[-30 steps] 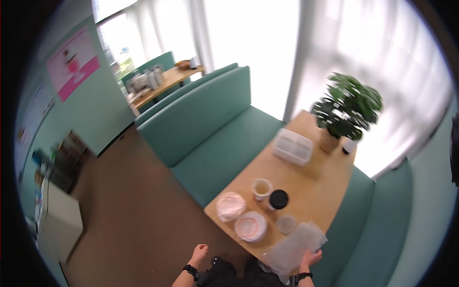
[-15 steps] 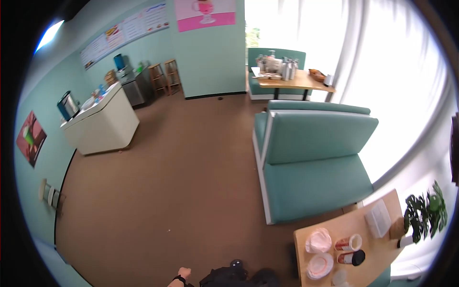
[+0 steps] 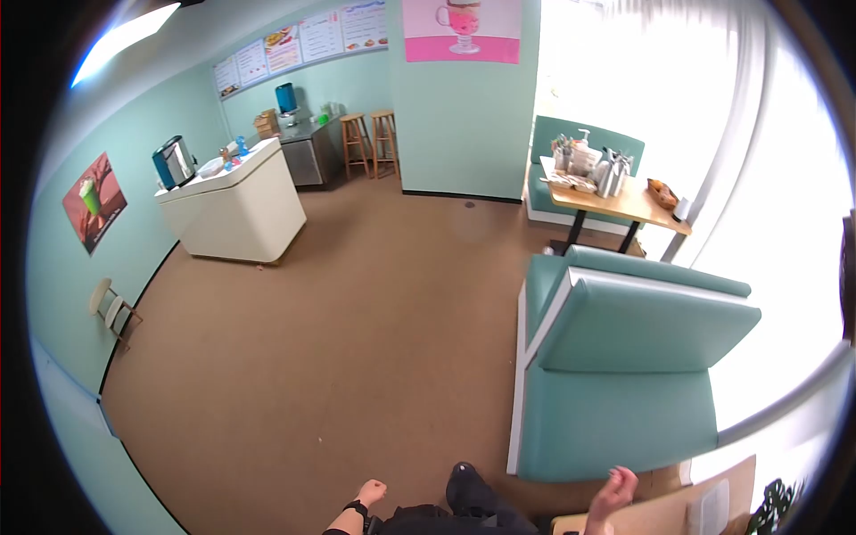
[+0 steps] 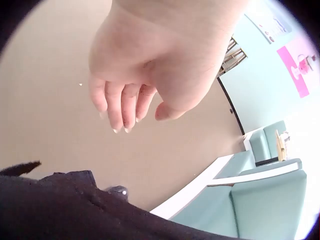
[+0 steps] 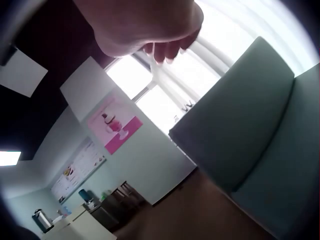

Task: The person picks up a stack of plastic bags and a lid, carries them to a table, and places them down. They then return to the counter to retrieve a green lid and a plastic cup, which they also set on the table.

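My left hand (image 3: 373, 492) hangs low over the brown floor, in front of my dark trousers. Its fingers (image 4: 114, 102) are loosely bent with nothing in them, as the left wrist view shows. At the lower right, my right hand (image 3: 613, 492) is raised over the near corner of a wooden table (image 3: 646, 515). Nothing shows in it either; in the right wrist view its fingers (image 5: 171, 50) hang loosely bent. Further right on that table stands a clear plastic container (image 3: 709, 508). The rest of the tabletop falls outside the head view.
A green bench (image 3: 624, 415) stands ahead on the right. Behind it is another table (image 3: 637, 203) with metal canisters (image 3: 613, 174) and a basket (image 3: 662, 193). A white counter (image 3: 236, 209) stands at the far left, with brown floor (image 3: 374, 330) between.
My right hand has come off the translucent plastic bag on the table and is raised, empty. The view has swung left toward the room, and the cups and bowls have left it.
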A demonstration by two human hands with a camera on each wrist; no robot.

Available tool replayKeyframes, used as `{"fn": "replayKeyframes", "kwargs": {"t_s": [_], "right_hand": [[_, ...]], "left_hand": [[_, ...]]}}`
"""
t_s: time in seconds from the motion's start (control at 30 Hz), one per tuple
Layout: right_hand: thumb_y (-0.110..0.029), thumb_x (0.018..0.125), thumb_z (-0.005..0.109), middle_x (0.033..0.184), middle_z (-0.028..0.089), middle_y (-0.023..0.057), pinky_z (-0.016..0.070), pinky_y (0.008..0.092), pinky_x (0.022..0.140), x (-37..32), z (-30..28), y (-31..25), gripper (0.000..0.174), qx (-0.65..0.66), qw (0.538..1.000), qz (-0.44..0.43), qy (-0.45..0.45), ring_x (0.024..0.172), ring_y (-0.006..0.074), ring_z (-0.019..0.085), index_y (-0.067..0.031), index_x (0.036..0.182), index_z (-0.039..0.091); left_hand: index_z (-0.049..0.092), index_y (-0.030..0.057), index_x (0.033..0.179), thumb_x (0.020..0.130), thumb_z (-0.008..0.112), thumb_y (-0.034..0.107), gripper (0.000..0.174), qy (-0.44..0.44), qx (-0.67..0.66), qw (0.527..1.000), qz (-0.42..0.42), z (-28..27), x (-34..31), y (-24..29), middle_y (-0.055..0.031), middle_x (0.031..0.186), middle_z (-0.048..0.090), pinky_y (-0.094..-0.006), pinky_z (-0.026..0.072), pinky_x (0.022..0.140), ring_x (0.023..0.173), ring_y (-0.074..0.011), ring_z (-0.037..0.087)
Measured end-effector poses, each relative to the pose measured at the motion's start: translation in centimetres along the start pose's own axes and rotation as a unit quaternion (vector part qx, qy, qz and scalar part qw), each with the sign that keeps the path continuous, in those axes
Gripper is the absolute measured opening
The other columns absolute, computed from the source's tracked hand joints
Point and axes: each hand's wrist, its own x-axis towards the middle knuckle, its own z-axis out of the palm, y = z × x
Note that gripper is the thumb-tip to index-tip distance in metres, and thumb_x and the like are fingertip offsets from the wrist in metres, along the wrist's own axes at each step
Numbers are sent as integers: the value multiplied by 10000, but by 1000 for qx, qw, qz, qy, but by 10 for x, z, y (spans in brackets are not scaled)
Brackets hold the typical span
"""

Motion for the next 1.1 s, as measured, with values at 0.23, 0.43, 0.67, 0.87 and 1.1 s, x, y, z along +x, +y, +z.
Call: {"fn": "replayKeyframes", "kwargs": {"t_s": [0.23,0.43,0.67,0.87,1.1], "right_hand": [[-16,798,440,681,564,57,444,226,553,42,179,28,119,168,960,106,-197,606,115,550,19,794,554],[1,773,424,700,562,50,427,228,531,100,267,89,116,184,936,221,-205,572,102,508,6,762,539],[-131,752,510,1165,464,146,274,422,938,257,358,47,259,-142,979,-144,6,1107,291,380,-32,989,539],[-381,766,461,1317,356,116,167,477,1008,304,418,42,508,-355,919,-72,-158,1220,301,307,-180,1232,447],[-349,714,534,1266,411,116,179,473,1004,303,420,48,575,-387,902,-81,-172,1171,250,371,-158,1245,425]], "left_hand": [[620,33,795,731,528,261,254,206,-42,974,88,-4,32,54,-121,784,633,-334,461,707,800,-251,606],[651,48,801,732,479,299,312,145,192,965,-105,-9,55,-8,-133,790,637,-340,464,723,798,-281,608],[601,63,976,770,459,282,333,219,239,926,195,-54,168,95,-105,956,621,-334,441,779,888,-274,577],[558,30,804,813,467,217,208,93,-141,985,16,-73,228,300,-65,663,600,-269,418,410,535,-131,573],[562,32,735,791,445,153,177,66,-159,984,-40,-58,208,280,-66,640,571,-287,395,394,490,-170,537]]}}
